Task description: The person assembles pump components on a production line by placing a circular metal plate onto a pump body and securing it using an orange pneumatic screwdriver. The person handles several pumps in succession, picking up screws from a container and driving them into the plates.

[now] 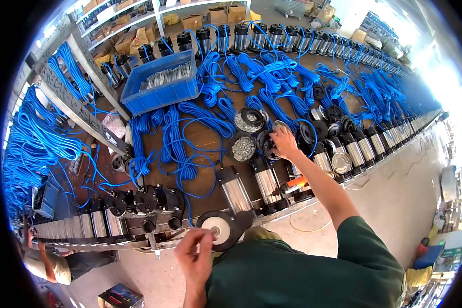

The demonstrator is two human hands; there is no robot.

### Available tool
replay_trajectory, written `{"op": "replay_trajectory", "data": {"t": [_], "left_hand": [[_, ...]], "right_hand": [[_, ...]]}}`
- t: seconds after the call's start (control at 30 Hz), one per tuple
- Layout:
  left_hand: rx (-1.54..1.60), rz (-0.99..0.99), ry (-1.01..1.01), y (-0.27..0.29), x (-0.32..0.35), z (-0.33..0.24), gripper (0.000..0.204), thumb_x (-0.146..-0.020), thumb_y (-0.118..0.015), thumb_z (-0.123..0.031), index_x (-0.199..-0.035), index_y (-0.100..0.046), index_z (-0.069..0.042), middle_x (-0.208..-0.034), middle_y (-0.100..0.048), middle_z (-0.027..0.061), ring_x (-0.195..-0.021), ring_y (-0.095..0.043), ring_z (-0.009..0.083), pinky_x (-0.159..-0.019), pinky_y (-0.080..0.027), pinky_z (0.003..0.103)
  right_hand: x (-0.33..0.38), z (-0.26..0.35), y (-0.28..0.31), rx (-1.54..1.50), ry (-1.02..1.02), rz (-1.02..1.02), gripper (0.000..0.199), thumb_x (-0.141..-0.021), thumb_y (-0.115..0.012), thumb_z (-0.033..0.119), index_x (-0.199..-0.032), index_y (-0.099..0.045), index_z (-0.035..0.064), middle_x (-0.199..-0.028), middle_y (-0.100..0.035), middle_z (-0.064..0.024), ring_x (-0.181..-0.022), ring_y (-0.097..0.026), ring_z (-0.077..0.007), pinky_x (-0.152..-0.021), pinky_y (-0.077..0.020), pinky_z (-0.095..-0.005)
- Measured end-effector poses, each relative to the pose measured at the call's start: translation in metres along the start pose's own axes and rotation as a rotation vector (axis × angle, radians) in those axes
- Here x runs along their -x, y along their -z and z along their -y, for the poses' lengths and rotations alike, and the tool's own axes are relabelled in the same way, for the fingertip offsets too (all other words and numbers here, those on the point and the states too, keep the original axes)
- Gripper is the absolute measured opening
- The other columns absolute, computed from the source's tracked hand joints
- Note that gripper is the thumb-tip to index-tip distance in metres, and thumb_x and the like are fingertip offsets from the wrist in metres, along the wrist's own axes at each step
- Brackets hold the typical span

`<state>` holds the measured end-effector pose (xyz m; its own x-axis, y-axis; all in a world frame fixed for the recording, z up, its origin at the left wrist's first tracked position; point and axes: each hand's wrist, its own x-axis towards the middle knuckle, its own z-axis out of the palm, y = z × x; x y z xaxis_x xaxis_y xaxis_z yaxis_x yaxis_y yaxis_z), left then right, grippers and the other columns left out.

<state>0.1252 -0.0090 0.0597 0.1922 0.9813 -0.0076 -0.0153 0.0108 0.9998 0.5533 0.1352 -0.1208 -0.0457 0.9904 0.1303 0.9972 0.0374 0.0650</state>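
Far to the left of our hands we see another person's arm (41, 256) at the end of the desk (200, 138), beside a row of silver pump cylinders (87, 224) lined along its near edge. Up and away from our left hand sits a blue plastic bin (161, 82) holding grey metal parts, with bundles of blue cable (174, 138) spread between it and us. Our left hand (195, 251) hangs in front of the desk edge, fingers drawn together in a pinch right at the rim of a black round cover (222, 229) with a white centre; whether something small sits between the fingertips we cannot tell. Just beyond that cover a silver cylinder (236, 192) lies on the desk. Between our two hands, further back, stand two round dishes of small screws (244, 148). Our right hand (284, 142) reaches out over the desk, fingers curled down onto a black round pump part (267, 145), touching it from above. To the right of that hand more black covers (339, 115) and upright silver pumps (354, 151) run off along the desk edge, and blue cable coils (374, 87) lie beyond.
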Motion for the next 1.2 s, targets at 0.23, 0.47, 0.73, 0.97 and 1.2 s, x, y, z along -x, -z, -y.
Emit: {"op": "replay_trajectory", "data": {"t": [0.23,0.47,0.73,0.97,1.2], "left_hand": [[0.521,0.167,0.407,-0.053,-0.034,0.022,0.035,-0.097,-0.058,-0.027,-0.118,-0.056,0.001,-0.104,-0.063,0.0131,-0.098,-0.063,0.0240,-0.081,-0.053,0.037],[0.811,0.058,0.457,-0.059,-0.094,0.038,0.040,-0.094,-0.056,-0.027,-0.125,-0.052,-0.001,-0.123,-0.059,0.0223,-0.112,-0.061,0.0366,-0.081,-0.057,0.051],[0.469,-0.201,0.306,-0.011,-0.046,0.021,0.045,-0.083,-0.055,0.002,-0.128,-0.048,0.006,-0.114,-0.063,0.0215,-0.099,-0.067,0.0359,-0.074,-0.060,0.043],[0.444,-0.324,0.231,0.026,-0.001,0.029,0.051,-0.079,-0.062,0.008,-0.129,-0.050,0.004,-0.114,-0.063,0.0154,-0.102,-0.064,0.0264,-0.085,-0.056,0.039],[0.565,-0.293,0.066,0.036,-0.007,0.027,0.091,-0.074,-0.067,0.011,-0.152,-0.022,-0.006,-0.130,-0.052,0.0119,-0.119,-0.053,0.0213,-0.102,-0.044,0.037]], "right_hand": [[0.010,0.037,0.090,-0.207,0.010,-0.017,0.034,-0.070,-0.077,0.025,-0.096,-0.061,0.0099,-0.097,-0.060,-0.0091,-0.090,-0.063,-0.0325,-0.074,-0.0527,-0.0443],[-0.002,0.103,0.178,-1.220,0.335,0.273,0.028,-0.076,-0.080,0.017,-0.100,-0.068,0.0081,-0.095,-0.068,-0.0022,-0.086,-0.064,-0.0164,-0.067,-0.0485,-0.0271],[-0.122,0.035,-0.029,-0.129,-0.186,0.042,0.022,-0.073,-0.075,0.029,-0.083,-0.072,0.0096,-0.090,-0.070,-0.0131,-0.085,-0.068,-0.0326,-0.071,-0.0543,-0.0454],[-0.123,0.012,-0.043,-0.216,-0.095,-0.169,0.014,-0.080,-0.067,0.023,-0.082,-0.067,0.0084,-0.089,-0.066,-0.0115,-0.083,-0.065,-0.0346,-0.070,-0.0528,-0.0466],[-0.127,-0.005,0.020,-0.348,-0.159,-0.239,0.012,-0.083,-0.064,0.019,-0.085,-0.061,0.0073,-0.086,-0.067,-0.0124,-0.080,-0.065,-0.0369,-0.068,-0.0517,-0.0464]]}}
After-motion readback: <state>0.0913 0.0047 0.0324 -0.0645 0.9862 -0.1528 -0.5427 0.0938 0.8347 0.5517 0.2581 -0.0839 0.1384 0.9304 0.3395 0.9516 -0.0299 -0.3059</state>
